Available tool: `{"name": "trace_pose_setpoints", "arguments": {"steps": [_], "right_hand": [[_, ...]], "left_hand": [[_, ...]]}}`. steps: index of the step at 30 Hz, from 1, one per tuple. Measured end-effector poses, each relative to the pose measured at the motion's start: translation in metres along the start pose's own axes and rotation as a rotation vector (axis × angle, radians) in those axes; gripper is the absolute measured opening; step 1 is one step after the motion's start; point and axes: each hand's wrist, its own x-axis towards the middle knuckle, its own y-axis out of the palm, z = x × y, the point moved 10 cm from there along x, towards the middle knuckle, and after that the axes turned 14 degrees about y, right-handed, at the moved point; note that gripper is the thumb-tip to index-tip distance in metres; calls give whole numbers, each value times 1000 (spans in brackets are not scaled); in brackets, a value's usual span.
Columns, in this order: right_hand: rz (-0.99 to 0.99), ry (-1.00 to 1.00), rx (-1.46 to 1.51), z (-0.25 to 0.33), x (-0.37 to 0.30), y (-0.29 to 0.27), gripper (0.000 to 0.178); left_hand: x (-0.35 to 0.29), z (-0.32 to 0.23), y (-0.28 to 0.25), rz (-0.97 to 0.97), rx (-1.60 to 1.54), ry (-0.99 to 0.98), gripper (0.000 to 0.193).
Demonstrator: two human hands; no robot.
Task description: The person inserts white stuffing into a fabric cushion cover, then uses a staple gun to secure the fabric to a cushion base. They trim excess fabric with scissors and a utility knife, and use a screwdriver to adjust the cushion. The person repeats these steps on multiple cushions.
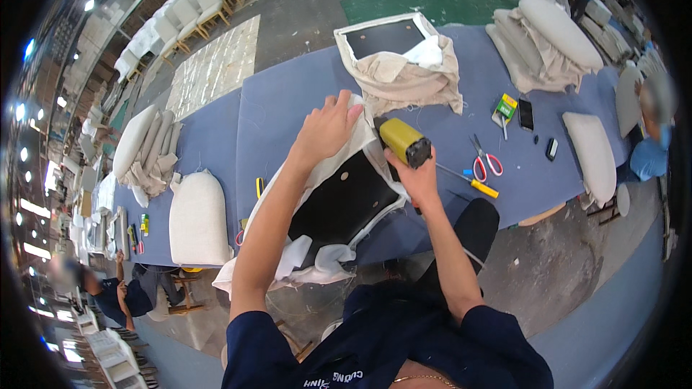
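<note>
Your right hand [418,179] wraps the yellow tool [401,140], panel [340,198] just left of that grip. Your left hand [326,130] is at the panel's far edge, can't tell if pinching cloth [360,137]. Scissors [492,164] lie right of the tool grip.

The tabletop [202,144] is matt blue-grey cloth; the black panel [328,205] looks smooth, framed by pale, matt fabric [360,142]. The yellow tool [398,135] has a plastic-looking casing (slightly glossy), the scissors [481,154] metal blades.
</note>
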Motion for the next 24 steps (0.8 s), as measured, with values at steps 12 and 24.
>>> {"name": "trace_pose_setpoints", "arguments": {"steps": [12, 24], "right_hand": [[165, 48, 272, 36, 13, -5, 29], [202, -52, 91, 32, -9, -14, 27]], "left_hand": [[-10, -51, -14, -177, 226, 197, 47], [-21, -69, -12, -180, 268, 270, 73]]}}
